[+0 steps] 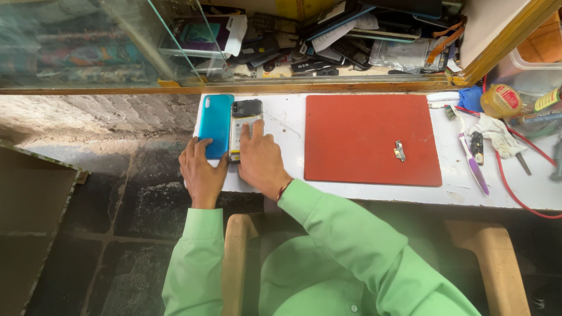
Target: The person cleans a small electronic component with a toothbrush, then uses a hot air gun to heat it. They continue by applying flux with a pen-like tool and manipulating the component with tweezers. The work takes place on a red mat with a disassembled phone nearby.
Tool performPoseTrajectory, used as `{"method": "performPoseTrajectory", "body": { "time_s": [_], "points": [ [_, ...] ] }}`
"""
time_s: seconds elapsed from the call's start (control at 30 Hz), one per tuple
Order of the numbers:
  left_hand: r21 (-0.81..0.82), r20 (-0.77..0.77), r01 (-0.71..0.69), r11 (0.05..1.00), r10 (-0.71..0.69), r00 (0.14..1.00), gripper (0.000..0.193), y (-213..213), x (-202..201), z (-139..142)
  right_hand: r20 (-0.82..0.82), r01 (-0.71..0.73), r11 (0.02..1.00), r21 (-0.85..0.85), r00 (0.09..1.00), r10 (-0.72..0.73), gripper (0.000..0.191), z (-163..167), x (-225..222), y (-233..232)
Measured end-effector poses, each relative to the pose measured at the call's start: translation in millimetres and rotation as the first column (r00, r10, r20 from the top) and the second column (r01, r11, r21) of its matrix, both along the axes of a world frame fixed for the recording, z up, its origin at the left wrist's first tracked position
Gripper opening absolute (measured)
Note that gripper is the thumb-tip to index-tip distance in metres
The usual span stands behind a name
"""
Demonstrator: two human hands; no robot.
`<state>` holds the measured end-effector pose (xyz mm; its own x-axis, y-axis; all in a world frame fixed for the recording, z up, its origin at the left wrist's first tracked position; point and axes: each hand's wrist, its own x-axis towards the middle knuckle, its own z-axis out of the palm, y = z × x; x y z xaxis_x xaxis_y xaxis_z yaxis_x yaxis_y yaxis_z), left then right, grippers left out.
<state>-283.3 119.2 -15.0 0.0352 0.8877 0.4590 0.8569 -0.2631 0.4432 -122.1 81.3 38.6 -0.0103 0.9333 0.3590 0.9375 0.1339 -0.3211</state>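
A red mat (357,137) on the white counter (456,190) carries a small part (400,151); a toothbrush (470,155) lies beside it.

Phone repair shop: heaped handsets (328,41)

opened phone (244,130) lower end: under right hand (261,159); mat part (400,151): too small

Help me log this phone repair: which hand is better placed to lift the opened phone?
Probably the right hand: its fingers already rest on the opened phone. The left hand lies on the teal back cover beside it.
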Motion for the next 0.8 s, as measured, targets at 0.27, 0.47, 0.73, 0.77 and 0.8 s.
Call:
{"method": "performPoseTrajectory", "body": {
  "time_s": [0.27,0.47,0.73,0.77,0.8],
  "points": [
    [-0.013,0.01,-0.015,1.0,0.015,1.0,0.055,0,0,-4,-0.223,-0.07,0.977,-0.202,0.975,0.024,0.102,3,9,7],
    [-0.016,0.016,-0.013,1.0,0.014,1.0,0.05,0,-2,-3,-0.243,-0.08,0.981,-0.175,0.969,0.036,0.089,-10,9,13],
    [0.028,0.027,0.017,0.999,-0.017,0.999,0.048,0,-2,-3,-0.393,-0.329,0.941,0.077,0.857,0.332,0.062,-10,43,-46],
    [0.057,0.02,0.023,0.998,-0.024,1.0,0.047,0,-3,-3,-0.457,-0.374,0.924,0.078,0.81,0.366,0.056,-8,54,-63],
    [0.082,0.016,0.031,0.996,-0.032,0.999,0.046,0,-4,-4,-0.521,-0.415,0.908,0.056,0.763,0.381,0.05,-7,67,-81]
  ]
}}
